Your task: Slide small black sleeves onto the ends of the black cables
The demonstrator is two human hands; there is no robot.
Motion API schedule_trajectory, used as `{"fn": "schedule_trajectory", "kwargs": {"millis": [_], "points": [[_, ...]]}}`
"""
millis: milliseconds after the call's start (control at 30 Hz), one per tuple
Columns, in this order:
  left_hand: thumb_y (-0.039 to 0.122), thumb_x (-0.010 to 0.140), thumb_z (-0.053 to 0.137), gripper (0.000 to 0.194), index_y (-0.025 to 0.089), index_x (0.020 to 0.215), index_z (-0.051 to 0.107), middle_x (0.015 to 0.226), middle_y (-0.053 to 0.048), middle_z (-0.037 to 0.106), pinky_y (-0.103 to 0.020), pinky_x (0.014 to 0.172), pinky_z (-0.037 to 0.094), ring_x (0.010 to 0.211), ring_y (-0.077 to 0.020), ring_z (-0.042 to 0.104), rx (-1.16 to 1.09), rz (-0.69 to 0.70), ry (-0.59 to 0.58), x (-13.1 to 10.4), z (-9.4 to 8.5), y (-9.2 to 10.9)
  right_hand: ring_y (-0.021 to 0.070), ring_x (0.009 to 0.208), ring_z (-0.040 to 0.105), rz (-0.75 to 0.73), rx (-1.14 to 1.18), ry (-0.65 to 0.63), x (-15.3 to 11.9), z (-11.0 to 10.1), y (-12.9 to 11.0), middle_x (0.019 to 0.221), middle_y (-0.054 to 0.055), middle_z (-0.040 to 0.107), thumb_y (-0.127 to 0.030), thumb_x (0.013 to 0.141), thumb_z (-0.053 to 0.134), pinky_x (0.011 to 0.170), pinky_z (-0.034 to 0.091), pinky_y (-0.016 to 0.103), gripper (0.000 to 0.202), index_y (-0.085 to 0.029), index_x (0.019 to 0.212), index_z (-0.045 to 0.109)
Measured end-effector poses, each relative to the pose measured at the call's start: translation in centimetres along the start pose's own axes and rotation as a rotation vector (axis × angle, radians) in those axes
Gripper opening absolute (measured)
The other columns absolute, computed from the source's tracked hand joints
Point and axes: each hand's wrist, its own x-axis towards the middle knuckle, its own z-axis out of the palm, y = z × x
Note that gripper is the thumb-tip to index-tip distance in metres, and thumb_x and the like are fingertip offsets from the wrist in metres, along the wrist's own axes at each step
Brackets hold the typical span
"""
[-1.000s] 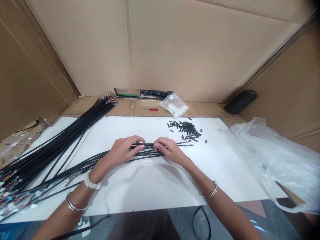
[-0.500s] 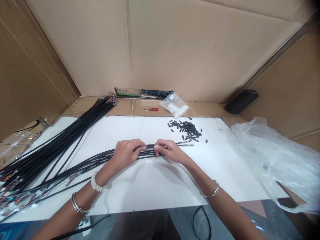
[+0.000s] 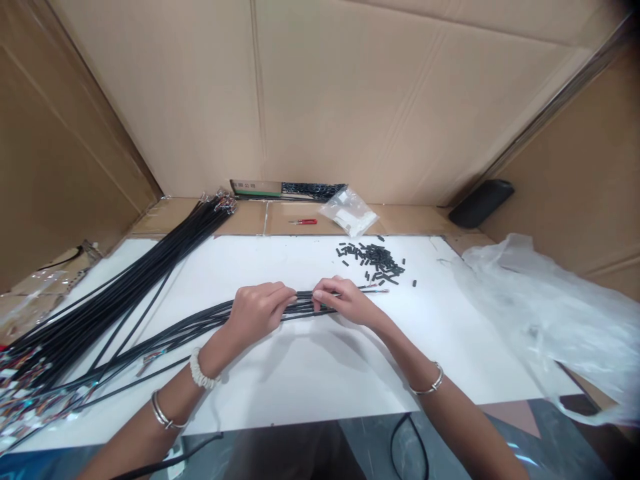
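Note:
Several black cables (image 3: 200, 317) run across the white table from the left and pass under both hands. My left hand (image 3: 260, 308) is closed, thumb and fingers pinching cables near the middle of the table. Just to its right, my right hand (image 3: 344, 299) is closed around the same cables close to their stripped ends. Thin coloured wires (image 3: 376, 289) stick out beyond my right hand. A pile of short black tubes (image 3: 380, 259) lies just behind these ends. Which cables sit between the fingertips is partly hidden.
A thick bundle of black cables (image 3: 145, 283) with white connectors lies on the left. Along the back are red-handled snips (image 3: 303, 221), a clear plastic bag (image 3: 350, 212) and a black cylinder (image 3: 481, 203). A large translucent bag (image 3: 560, 327) covers the right side. Cardboard walls enclose the table.
Both hands have shifted slightly to the right along the cables. The left fingers have drawn closer together over the cables; the pile of tubes looks the same.

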Motion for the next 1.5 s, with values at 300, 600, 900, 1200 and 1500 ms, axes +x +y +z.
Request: {"fn": "schedule_trajectory", "kwargs": {"millis": [300,600,900,1200,1500], "points": [[0.028,0.092,0.047,0.021,0.019,0.084,0.064,0.077,0.0,0.07,-0.022,0.061,0.04,0.07,-0.0127,0.064,-0.085,-0.106,-0.006,0.0,-0.2,-0.2,0.0169,0.072,0.054,-0.331,-0.597,0.218,-0.1,0.4,0.5,0.08,0.006,0.066,-0.026,0.096,0.039,0.08,0.034,0.036,0.021,-0.017,0.096,0.058],[0.019,0.091,0.045,0.021,0.019,0.086,0.065,0.07,0.0,0.067,-0.023,0.057,0.038,0.063,-0.0115,0.06,0.061,0.06,0.018,-0.1,-0.1,-0.1,0.0162,0.072,0.052,-0.324,-0.422,0.178,-0.3,0.5,0.7,0.08,0.005,0.067,-0.026,0.096,0.04,0.079,0.036,0.034,0.022,-0.018,0.093,0.06],[0.016,0.089,0.04,0.026,0.02,0.085,0.065,0.062,-0.002,0.06,-0.02,0.055,0.04,0.06,-0.0112,0.055,0.015,0.069,0.022,-0.4,0.2,0.0,0.0157,0.073,0.051,-0.207,-0.293,0.043,-0.3,0.0,-0.1,0.077,0.003,0.066,-0.029,0.097,0.037,0.081,0.037,0.033,0.027,-0.019,0.085,0.059],[0.011,0.088,0.043,0.023,0.02,0.088,0.065,0.065,0.0,0.064,-0.024,0.054,0.037,0.059,-0.0113,0.056,0.176,0.167,0.079,-0.7,0.5,0.0,0.0148,0.071,0.049,-0.247,-0.365,-0.023,-0.3,-0.1,0.0,0.077,0.003,0.062,-0.024,0.098,0.032,0.082,0.035,0.033,0.028,-0.019,0.085,0.056],[0.018,0.09,0.047,0.018,0.019,0.088,0.064,0.071,0.0,0.067,-0.023,0.058,0.038,0.063,-0.0114,0.06,0.078,0.089,0.029,-0.3,0.3,-0.1,0.018,0.078,0.049,-0.29,-0.553,0.077,-0.3,0.2,-0.1,0.081,0.006,0.063,-0.028,0.098,0.035,0.078,0.034,0.035,0.027,-0.017,0.093,0.059]]}}
